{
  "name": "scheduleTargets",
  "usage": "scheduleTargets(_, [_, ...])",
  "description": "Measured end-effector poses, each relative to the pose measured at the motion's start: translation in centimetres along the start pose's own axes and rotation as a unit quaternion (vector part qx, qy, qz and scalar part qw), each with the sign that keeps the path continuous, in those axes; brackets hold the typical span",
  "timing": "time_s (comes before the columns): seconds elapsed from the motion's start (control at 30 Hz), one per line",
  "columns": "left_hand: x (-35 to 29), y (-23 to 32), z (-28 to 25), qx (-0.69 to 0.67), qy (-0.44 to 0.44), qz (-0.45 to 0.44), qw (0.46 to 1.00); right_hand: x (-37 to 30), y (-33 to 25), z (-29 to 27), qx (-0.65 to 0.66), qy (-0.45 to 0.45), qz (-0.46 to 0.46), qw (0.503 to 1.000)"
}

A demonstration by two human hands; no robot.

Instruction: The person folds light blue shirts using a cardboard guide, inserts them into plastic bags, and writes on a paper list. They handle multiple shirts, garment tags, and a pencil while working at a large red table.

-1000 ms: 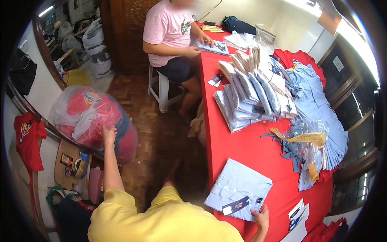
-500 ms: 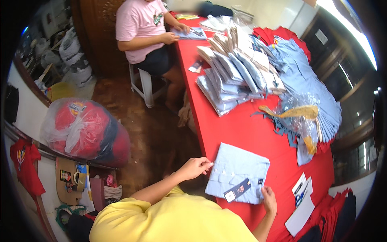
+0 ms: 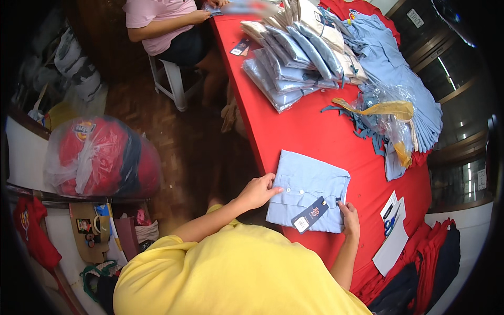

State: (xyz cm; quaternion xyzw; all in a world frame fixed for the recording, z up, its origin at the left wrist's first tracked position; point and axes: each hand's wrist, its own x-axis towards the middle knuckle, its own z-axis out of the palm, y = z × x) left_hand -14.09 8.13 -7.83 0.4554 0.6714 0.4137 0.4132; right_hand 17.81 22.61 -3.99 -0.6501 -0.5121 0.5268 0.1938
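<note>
A folded light blue shirt (image 3: 310,181) lies on the red-covered table (image 3: 262,126) at its near edge, its buttons facing up. A dark hang tag (image 3: 311,214) with a white label rests slantwise across it. My left hand (image 3: 259,192) grips the shirt's left edge, thumb on top and the other fingers partly hidden. On the opposite side, my right hand (image 3: 349,216) pinches the right edge beside the dark neck label (image 3: 338,201).
Bagged folded shirts (image 3: 294,58) are piled farther up the table. Loose blue shirts (image 3: 386,68) and clear plastic (image 3: 388,113) lie right of them. Scissors (image 3: 389,226) rest on white card at right. Another person (image 3: 165,26) sits far left; a bagged red bundle (image 3: 105,157) stands on the floor.
My left hand has closed on the shirt's left edge; before, it was at that edge with its fingers pinched together. My right hand stays at the right edge. The whole view has shifted.
</note>
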Motion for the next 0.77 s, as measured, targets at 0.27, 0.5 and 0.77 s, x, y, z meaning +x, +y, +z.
scheduleTargets(0.27, [5.5,3.4,-6.6,0.205,0.244,0.207,0.925,-1.7,-0.4,0.5,-0.055,-0.033,-0.136,0.989])
scheduleTargets(0.5, [21.1,15.9,-14.6,0.267,0.447,0.425,0.741,-0.5,2.0,0.8,0.044,-0.046,-0.177,0.982])
scheduleTargets(0.77, [27.0,10.6,-12.6,0.379,0.338,0.308,0.805,-0.3,2.2,1.5,0.111,-0.039,-0.170,0.978])
